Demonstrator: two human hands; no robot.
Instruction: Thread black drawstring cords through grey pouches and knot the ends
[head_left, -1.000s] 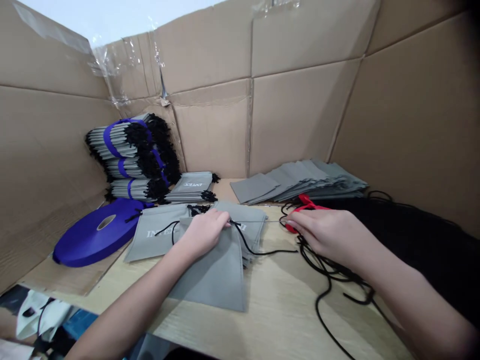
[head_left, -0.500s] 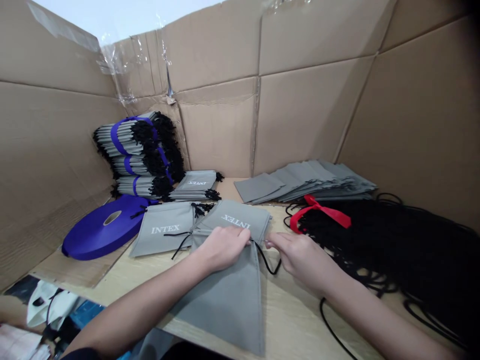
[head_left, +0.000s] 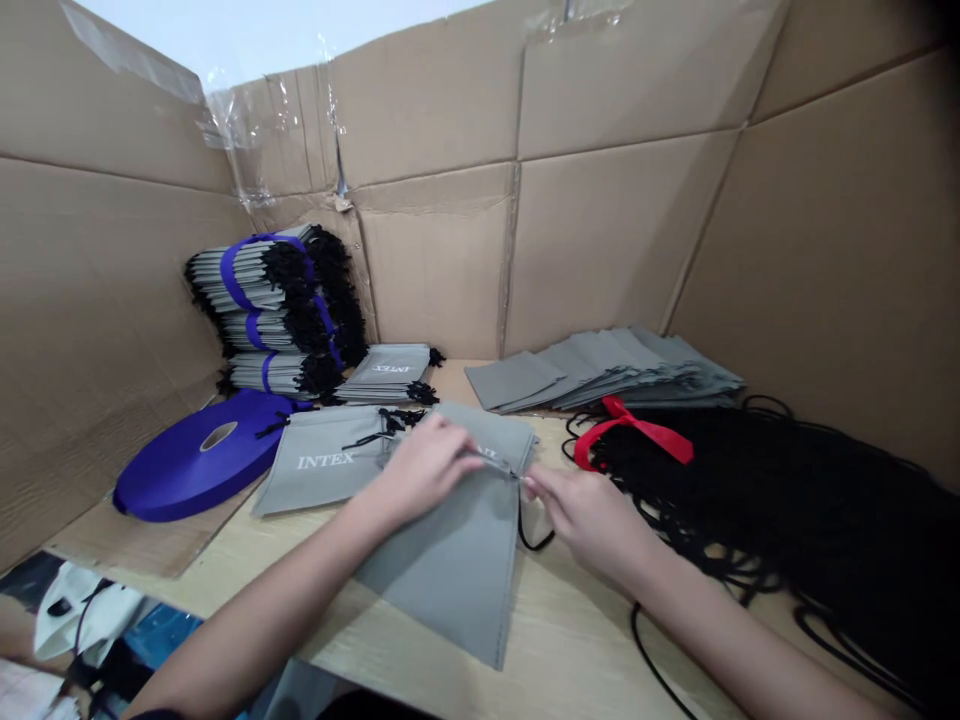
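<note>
A plain grey drawstring pouch [head_left: 457, 570] lies in front of me on the table, its top edge turned away from me. My left hand [head_left: 429, 468] is closed on this top edge, fingers bunching the fabric. At the pouch's top right corner, my right hand [head_left: 585, 505] pinches a thin, pale tool, too small to make out fully. A black cord [head_left: 536, 545] hangs in a loop below that corner. Beneath the pouch's top lies another grey pouch with white lettering [head_left: 510, 435], partly hidden by my left hand. Left of it rests a grey INTEX pouch [head_left: 326, 460].
Purple-banded pouch bundles [head_left: 262, 320] are stacked at the back left, behind a purple ribbon roll [head_left: 199, 460]. A smaller pouch stack [head_left: 390, 368] stands beside them. Flat grey pouches [head_left: 615, 365] and black cords [head_left: 787, 500] with a red tie [head_left: 637, 425] lie right. Cardboard walls [head_left: 435, 250] enclose the table.
My left hand has shifted left along the pouch's top edge. My right hand has moved slightly left to the pouch's corner. The pouch's lower end has swung up and left a little.
</note>
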